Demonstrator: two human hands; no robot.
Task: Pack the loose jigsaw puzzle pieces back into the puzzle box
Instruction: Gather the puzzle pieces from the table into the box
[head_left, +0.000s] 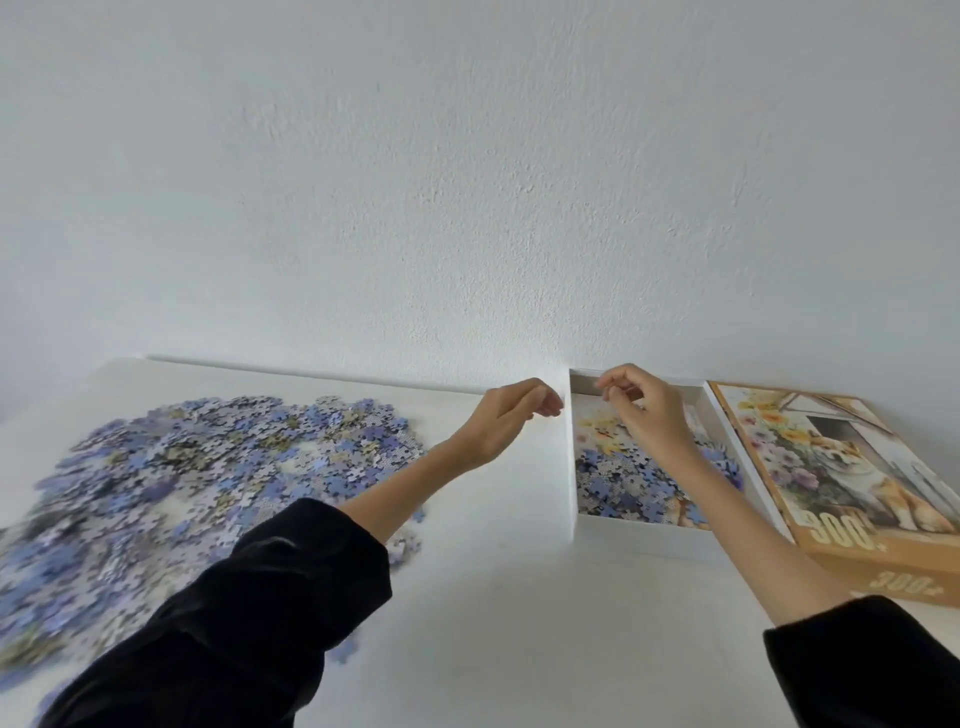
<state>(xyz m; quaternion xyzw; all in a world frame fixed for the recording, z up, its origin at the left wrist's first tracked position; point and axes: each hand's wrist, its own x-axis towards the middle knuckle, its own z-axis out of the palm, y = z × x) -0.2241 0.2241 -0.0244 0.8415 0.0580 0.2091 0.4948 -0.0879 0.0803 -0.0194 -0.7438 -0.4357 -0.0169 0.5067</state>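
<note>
white table (493, 597) | loose puzzle pieces (208, 467) left | open box (644, 538) right | lid (857, 493) beside box

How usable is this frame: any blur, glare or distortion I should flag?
Head view: the loose pile smears with motion blur toward the lower left; the left hand, right hand and puzzle box are sharper, and the lid print reads. Soft even light, faint shadows, no glare. Wide-angle tilt; wall fills most of the frame.

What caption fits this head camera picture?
Right hand over the open puzzle box, left hand beside it, loose pieces heaped nearby.
</note>
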